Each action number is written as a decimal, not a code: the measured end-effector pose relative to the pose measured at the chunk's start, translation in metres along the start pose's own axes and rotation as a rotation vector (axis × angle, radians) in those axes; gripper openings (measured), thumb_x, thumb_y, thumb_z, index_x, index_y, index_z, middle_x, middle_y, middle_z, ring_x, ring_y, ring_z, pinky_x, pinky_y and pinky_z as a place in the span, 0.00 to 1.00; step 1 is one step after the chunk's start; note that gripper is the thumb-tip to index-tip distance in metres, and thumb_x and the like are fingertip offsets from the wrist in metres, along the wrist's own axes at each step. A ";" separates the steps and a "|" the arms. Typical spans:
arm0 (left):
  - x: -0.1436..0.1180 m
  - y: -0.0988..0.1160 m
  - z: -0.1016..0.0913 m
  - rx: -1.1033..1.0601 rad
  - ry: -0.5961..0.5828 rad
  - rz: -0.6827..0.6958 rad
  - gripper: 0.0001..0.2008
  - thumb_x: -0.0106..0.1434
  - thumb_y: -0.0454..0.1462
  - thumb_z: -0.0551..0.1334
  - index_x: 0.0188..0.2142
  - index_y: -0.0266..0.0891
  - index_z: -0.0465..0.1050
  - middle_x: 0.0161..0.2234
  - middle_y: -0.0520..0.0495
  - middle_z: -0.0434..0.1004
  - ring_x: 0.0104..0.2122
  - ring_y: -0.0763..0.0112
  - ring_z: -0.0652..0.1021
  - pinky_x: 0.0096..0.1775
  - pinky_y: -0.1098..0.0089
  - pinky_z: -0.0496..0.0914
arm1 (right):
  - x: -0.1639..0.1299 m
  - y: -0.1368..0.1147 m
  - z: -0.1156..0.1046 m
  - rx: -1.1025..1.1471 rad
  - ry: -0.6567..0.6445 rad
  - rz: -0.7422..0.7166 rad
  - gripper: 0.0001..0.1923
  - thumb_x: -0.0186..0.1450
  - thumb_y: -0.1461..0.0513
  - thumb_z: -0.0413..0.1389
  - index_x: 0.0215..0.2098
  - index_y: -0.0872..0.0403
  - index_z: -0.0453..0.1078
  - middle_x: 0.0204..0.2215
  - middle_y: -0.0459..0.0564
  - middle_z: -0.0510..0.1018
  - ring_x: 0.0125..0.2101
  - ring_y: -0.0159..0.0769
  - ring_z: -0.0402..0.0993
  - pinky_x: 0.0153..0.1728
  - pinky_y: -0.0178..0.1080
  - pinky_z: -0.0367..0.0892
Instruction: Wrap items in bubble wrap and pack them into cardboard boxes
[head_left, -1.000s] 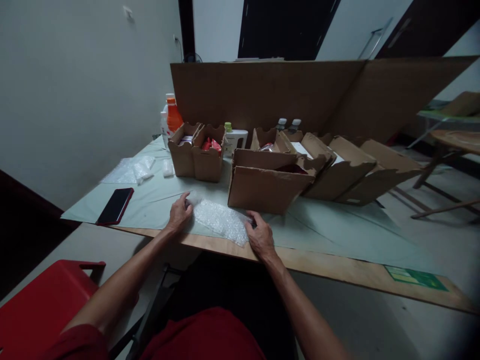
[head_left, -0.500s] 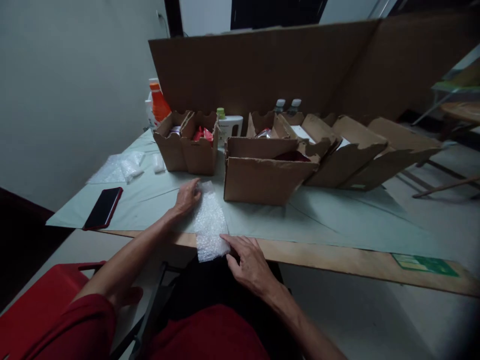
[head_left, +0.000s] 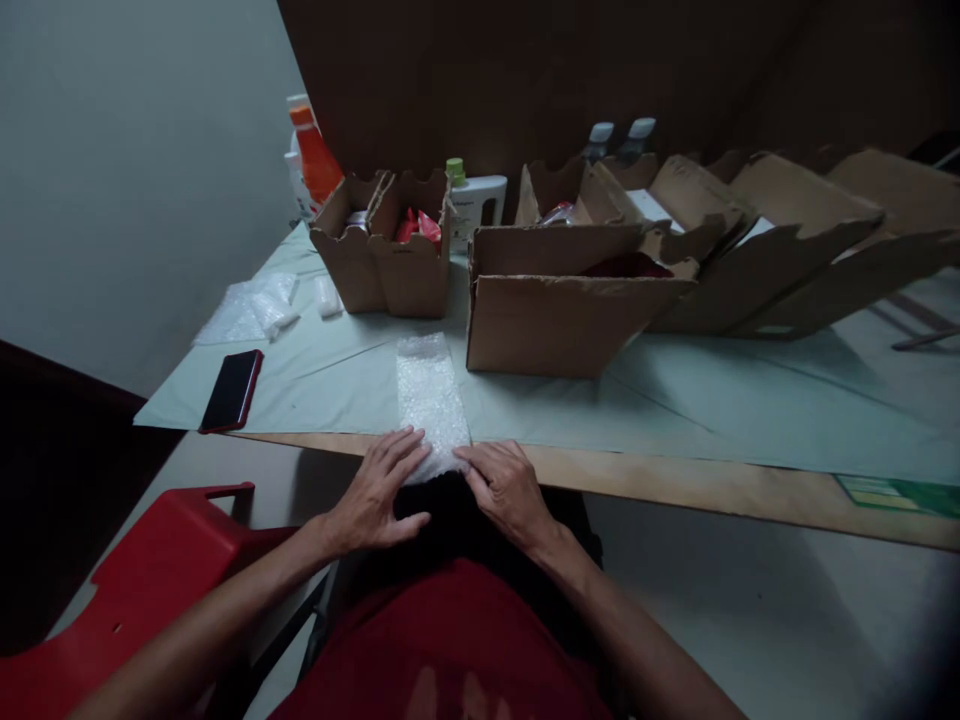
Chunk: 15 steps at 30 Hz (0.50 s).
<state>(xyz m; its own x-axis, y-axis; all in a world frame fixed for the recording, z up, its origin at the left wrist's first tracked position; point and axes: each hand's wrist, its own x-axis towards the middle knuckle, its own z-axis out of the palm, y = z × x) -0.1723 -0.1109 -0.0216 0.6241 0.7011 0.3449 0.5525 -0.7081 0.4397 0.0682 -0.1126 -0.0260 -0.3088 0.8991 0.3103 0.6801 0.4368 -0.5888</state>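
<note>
A strip of bubble wrap (head_left: 431,385) lies flat on the pale green cloth, its near end at the table's front edge above my lap. My left hand (head_left: 384,490) is open, fingers spread, with the fingertips at the strip's lower left side. At the lower right corner, my right hand (head_left: 508,488) pinches the bubble wrap between thumb and curled fingers. Just beyond the strip, to the right, stands a cardboard bin (head_left: 555,325) with something dark red inside.
Several cardboard bins (head_left: 409,275) line the back, before a tall cardboard panel (head_left: 540,80). More bubble wrap (head_left: 247,308) and a phone (head_left: 232,390) lie on the left. Behind the bins stand an orange bottle (head_left: 319,160) and a white jug (head_left: 476,205). A red stool (head_left: 180,550) is at lower left.
My left hand has moved from the strip's far end down to its near end and spread. My right hand stays at the lower right corner. The view has tilted down.
</note>
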 end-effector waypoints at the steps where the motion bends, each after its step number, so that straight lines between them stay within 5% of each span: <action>1: 0.001 0.001 0.005 -0.006 0.045 -0.036 0.35 0.63 0.42 0.64 0.67 0.41 0.57 0.63 0.34 0.65 0.64 0.47 0.65 0.63 0.47 0.60 | 0.001 -0.001 0.001 0.007 -0.003 0.009 0.14 0.66 0.68 0.53 0.45 0.51 0.77 0.38 0.50 0.84 0.40 0.40 0.77 0.46 0.42 0.63; 5: 0.017 -0.006 0.017 -0.075 0.166 -0.257 0.17 0.66 0.35 0.58 0.54 0.41 0.72 0.46 0.41 0.80 0.47 0.59 0.78 0.51 0.58 0.72 | 0.010 -0.001 0.001 0.018 0.019 0.054 0.10 0.69 0.65 0.53 0.40 0.51 0.77 0.35 0.48 0.84 0.37 0.38 0.79 0.43 0.41 0.64; 9: 0.033 -0.018 0.017 -0.146 0.195 -0.387 0.14 0.66 0.37 0.58 0.49 0.41 0.75 0.41 0.43 0.82 0.41 0.62 0.80 0.45 0.61 0.74 | 0.010 0.004 -0.011 0.034 0.111 0.129 0.13 0.70 0.61 0.52 0.50 0.51 0.74 0.30 0.47 0.82 0.31 0.37 0.77 0.39 0.40 0.68; 12: 0.041 -0.026 0.016 -0.196 0.172 -0.409 0.13 0.64 0.37 0.59 0.47 0.41 0.76 0.40 0.44 0.83 0.41 0.62 0.81 0.43 0.63 0.76 | -0.026 0.011 -0.025 0.077 0.164 0.234 0.12 0.71 0.58 0.51 0.49 0.47 0.73 0.32 0.49 0.82 0.32 0.39 0.78 0.36 0.42 0.72; 15: 0.045 -0.031 0.013 -0.218 0.128 -0.395 0.11 0.63 0.36 0.60 0.44 0.42 0.77 0.38 0.45 0.83 0.38 0.63 0.81 0.41 0.64 0.76 | -0.088 0.018 -0.039 0.078 -0.001 0.321 0.08 0.70 0.54 0.54 0.36 0.40 0.74 0.31 0.47 0.81 0.30 0.39 0.79 0.30 0.41 0.74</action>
<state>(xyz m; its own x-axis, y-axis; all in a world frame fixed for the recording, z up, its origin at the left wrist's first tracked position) -0.1541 -0.0580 -0.0303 0.3087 0.9278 0.2095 0.5965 -0.3605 0.7171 0.1331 -0.1854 -0.0351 -0.0877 0.9912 0.0992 0.6901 0.1323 -0.7116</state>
